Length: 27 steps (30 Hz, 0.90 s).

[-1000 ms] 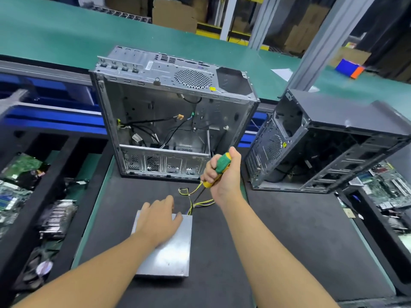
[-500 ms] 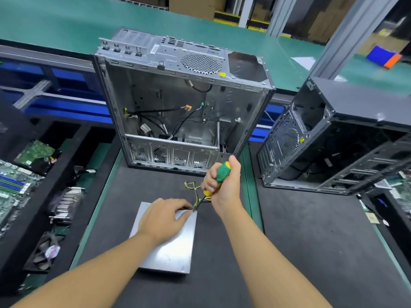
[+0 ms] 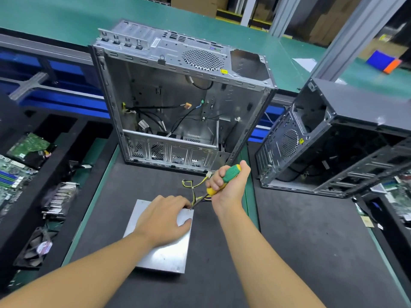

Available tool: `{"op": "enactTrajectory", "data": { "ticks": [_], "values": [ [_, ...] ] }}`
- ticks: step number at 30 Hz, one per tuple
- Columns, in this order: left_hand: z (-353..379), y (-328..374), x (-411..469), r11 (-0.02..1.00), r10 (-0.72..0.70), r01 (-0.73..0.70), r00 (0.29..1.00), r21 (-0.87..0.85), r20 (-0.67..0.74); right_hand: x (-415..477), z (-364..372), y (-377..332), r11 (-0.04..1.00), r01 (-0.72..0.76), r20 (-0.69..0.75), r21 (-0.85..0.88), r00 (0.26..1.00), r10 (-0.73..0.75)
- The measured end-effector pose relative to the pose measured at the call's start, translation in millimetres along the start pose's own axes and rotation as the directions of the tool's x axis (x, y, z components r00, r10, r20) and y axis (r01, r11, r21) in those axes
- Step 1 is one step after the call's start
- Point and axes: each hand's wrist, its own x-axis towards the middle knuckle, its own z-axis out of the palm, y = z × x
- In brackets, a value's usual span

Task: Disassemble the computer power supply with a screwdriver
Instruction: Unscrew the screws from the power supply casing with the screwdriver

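One corner engaged, I judge: my right hand [image 3: 232, 188] grips the screwdriver [image 3: 231, 173], my left hand [image 3: 162, 218] presses flat on the power supply [image 3: 164, 256] (casing not yet opened)

Light: bright, even, from overhead; you get full colour across the silver computer case [image 3: 178, 103].
Shadows: soft and short beneath your left hand [image 3: 163, 221] on the power supply [image 3: 164, 256]; deep inside the black computer case [image 3: 355, 112] right of the silver one.
Glare: pale sheen on the power supply lid.
Distortion: the aluminium post [image 3: 347, 38] behind and right of the silver case leans outward.
Focus: the screwdriver [image 3: 230, 174] in your right hand [image 3: 231, 190] is crisp; the cardboard boxes [image 3: 195, 5] behind the silver case are soft.
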Motion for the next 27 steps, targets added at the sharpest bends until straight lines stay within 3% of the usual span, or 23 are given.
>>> {"op": "enactTrajectory", "data": {
  "ticks": [5, 18, 23, 27],
  "values": [
    [1, 0, 2, 0.999, -0.042, 0.042, 0.999, 0.024, 0.02, 7, -12, -4, 0.993, -0.054, -0.187, 0.106, 0.98, 0.073],
    [1, -3, 1, 0.999, 0.01, -0.01, 1.0, 0.033, -0.002, 7, -27, -1, 0.977, -0.092, -0.281, 0.192, 0.949, 0.144],
    [0, 0, 2, 0.999, -0.003, 0.004, 1.0, 0.043, -0.012, -1, -22, 4, 0.991, -0.007, -0.191, 0.13, 0.981, 0.032],
    [-2, 3, 1, 0.999, -0.018, 0.019, 1.0, 0.028, -0.022, -12, -6, 7, 0.989, 0.115, 0.049, -0.095, 0.993, -0.11]
  ]
}}
